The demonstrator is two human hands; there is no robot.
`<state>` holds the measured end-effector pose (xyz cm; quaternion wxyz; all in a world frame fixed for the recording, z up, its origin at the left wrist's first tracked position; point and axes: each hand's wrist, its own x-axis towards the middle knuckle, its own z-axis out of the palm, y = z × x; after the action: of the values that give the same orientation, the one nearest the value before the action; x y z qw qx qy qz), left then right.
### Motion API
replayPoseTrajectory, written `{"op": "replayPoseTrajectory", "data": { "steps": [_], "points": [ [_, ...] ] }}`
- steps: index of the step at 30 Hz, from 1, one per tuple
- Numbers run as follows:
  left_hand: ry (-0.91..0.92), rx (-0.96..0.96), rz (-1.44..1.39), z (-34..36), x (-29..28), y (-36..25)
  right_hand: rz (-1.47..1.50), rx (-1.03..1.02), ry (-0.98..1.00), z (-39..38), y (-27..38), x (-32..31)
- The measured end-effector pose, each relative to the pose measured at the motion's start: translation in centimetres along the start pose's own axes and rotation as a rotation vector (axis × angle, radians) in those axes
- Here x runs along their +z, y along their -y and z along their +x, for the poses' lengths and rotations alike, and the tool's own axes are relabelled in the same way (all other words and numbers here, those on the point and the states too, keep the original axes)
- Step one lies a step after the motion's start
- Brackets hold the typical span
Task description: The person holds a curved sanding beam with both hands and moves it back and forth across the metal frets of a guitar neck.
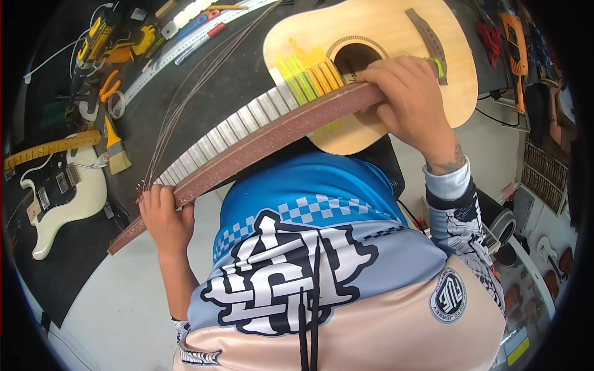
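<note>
My left hand (167, 216) grips the lower-left part of a long red-brown beam (260, 142) with a gritty-looking face. My right hand (411, 105) is closed on its upper-right part, over the soundhole area. The beam lies along the neck of a light-wood acoustic guitar (451, 105). Behind it, the fretboard (226, 131) shows silvery covered sections with thin fret lines, and yellow and green tape (306, 79) near the soundhole. Loose strings (185, 105) trail from the headstock end across the bench. The headstock is mostly hidden by my left hand.
The dark bench (142, 80) holds a yellow drill (93, 40), orange-handled pliers (109, 83), a brush (117, 151), a long ruler (210, 25), pens and a white electric guitar (74, 204). At right are an orange tool (513, 55) and another person's arm (557, 120).
</note>
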<state>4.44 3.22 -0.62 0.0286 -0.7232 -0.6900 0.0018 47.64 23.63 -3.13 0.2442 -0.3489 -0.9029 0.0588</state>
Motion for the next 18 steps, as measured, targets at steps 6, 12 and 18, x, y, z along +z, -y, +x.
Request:
{"op": "replayPoseTrajectory", "data": {
  "steps": [6,12,18],
  "points": [
    [0.027,-0.017,-0.010,1.9,-0.2,0.7,0.025,-0.035,-0.006,2.4,-2.2,1.0],
    [0.048,-0.031,-0.011,2.7,-0.4,1.0,0.039,-0.085,-0.001,3.4,-2.1,1.1],
    [-0.025,0.021,-0.023,0.0,0.3,-0.2,-0.004,0.019,0.002,-0.7,0.2,0.0]
  ]
}}
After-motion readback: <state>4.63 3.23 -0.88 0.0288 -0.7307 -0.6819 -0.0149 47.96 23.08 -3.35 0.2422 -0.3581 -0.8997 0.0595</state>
